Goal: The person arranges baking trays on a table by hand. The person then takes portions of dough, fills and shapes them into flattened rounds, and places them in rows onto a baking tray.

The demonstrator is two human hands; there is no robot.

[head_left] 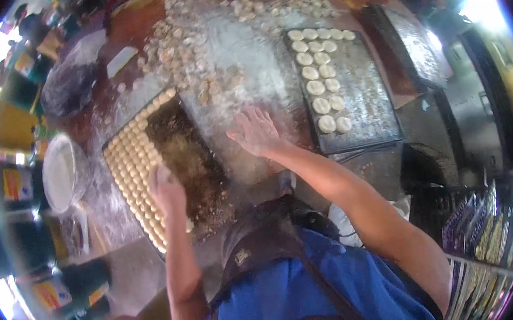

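Note:
My left hand (168,190) is over the dark tray (184,148) on the left, at the inner edge of its rows of small dough balls (130,160). Its fingers are blurred, so their closing and anything in them cannot be made out. My right hand (256,133) is spread palm down over the floured table (236,41), between the two trays, with nothing in it. To its right lies a second tray (364,88) with flattened dough rounds (318,86) in rows along its left side and top edge.
Many small dough pieces (181,50) lie scattered at the back. A white scraper (121,61) and a dark plastic bag (70,88) are at the back left, a white bucket (62,172) at the left. Another tray (412,43) stands at the right.

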